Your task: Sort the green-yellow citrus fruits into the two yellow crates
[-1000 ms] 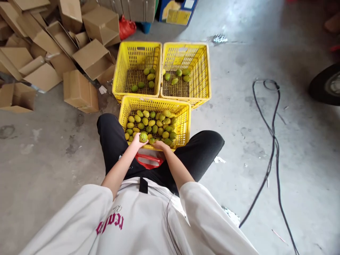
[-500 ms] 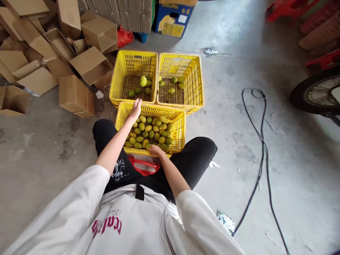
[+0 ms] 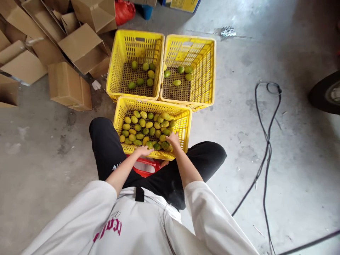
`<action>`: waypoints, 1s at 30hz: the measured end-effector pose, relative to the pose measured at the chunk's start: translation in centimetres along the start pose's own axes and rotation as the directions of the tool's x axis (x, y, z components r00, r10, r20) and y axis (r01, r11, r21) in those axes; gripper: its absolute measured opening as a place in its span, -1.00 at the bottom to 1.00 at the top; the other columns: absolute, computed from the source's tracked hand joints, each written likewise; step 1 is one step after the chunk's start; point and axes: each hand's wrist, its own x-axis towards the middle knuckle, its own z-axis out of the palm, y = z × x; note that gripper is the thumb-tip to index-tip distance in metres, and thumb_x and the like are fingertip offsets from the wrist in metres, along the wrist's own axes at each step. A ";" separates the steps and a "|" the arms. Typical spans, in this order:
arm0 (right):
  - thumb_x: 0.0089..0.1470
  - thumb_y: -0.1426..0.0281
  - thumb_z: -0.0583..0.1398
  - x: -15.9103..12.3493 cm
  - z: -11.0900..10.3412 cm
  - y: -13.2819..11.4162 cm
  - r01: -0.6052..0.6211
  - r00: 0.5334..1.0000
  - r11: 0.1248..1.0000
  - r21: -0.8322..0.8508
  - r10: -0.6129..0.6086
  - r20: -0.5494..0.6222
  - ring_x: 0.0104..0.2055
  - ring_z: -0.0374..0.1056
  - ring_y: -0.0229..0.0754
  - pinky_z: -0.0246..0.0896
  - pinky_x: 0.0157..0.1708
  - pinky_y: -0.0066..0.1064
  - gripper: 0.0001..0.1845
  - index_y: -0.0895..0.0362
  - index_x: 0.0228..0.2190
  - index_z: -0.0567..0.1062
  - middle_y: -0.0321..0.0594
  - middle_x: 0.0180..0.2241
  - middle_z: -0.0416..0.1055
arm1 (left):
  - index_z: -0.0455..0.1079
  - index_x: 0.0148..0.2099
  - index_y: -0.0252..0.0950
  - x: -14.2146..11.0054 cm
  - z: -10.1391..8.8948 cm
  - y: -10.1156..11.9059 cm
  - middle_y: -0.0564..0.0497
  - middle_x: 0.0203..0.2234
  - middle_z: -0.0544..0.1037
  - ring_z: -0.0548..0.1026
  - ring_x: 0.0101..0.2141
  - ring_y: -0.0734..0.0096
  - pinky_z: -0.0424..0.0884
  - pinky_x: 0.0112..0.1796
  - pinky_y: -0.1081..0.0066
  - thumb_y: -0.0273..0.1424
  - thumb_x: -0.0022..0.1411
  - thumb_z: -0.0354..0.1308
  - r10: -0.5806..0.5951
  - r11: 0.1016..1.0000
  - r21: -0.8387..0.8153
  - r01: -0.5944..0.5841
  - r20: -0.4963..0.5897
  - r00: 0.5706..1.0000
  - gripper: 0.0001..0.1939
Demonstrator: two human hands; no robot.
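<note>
Green-yellow lemons (image 3: 142,123) cover much of the floor of the near yellow crate (image 3: 152,100), between my knees. My left hand (image 3: 144,151) reaches over that crate's front rim, fingers stretched out beside the closest lemons, with nothing seen in it. At the crate's right side, my right hand (image 3: 174,139) dips in among the lemons with its fingers apart; its palm is turned away from view. Behind stand two more yellow crates, the left one (image 3: 114,67) and the right one (image 3: 214,71), each with several lemons on the bottom.
Cardboard boxes (image 3: 69,85) lie heaped at the left. Part of a red stool (image 3: 145,173) shows below the near crate. A black cable (image 3: 268,141) loops over the concrete floor at the right, near a wheel (image 3: 325,92). A red bag (image 3: 124,13) lies behind the crates.
My left hand has come back from the near crate's far rim to its front. My right hand has moved right, into the crate. A lemon seen above the left rear crate now lies inside it.
</note>
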 end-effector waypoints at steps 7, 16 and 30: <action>0.19 0.29 0.17 4.8 -1.0 0.3 0.043 0.999 0.990 0.132 -0.042 -0.007 0.38 0.23 0.30 0.27 0.26 -0.04 -0.24 0.22 0.36 0.21 0.28 0.47 -0.02 | 0.59 0.04 -0.32 -2.7 1.3 1.3 -0.38 0.00 0.65 0.62 0.05 -0.17 0.45 0.05 0.08 0.05 0.39 0.03 0.110 0.936 0.322 -0.145 0.123 0.986 -0.42; 0.18 0.34 0.16 10.7 -1.5 -4.5 0.307 0.941 0.943 0.130 -0.280 -0.188 0.33 0.22 0.22 0.15 0.33 -0.02 -0.29 0.19 0.32 0.18 0.22 0.36 0.18 | 0.54 0.06 -0.36 -3.1 1.5 1.8 -0.34 0.00 0.61 0.58 0.04 -0.08 0.46 0.03 0.10 -0.14 0.44 0.00 0.163 0.914 0.358 -0.189 0.101 0.981 -0.54; 0.24 0.23 0.19 11.8 2.4 -5.7 0.020 0.973 0.953 0.303 0.052 -0.227 0.24 0.32 0.18 0.17 0.29 -0.13 -0.41 0.21 0.19 0.22 0.21 0.19 0.23 | 0.55 0.01 -0.36 -3.6 2.0 1.6 -0.35 -0.06 0.61 0.57 -0.01 -0.11 0.44 0.00 0.07 -0.23 0.43 -0.02 0.127 0.942 0.295 -0.163 0.138 0.982 -0.60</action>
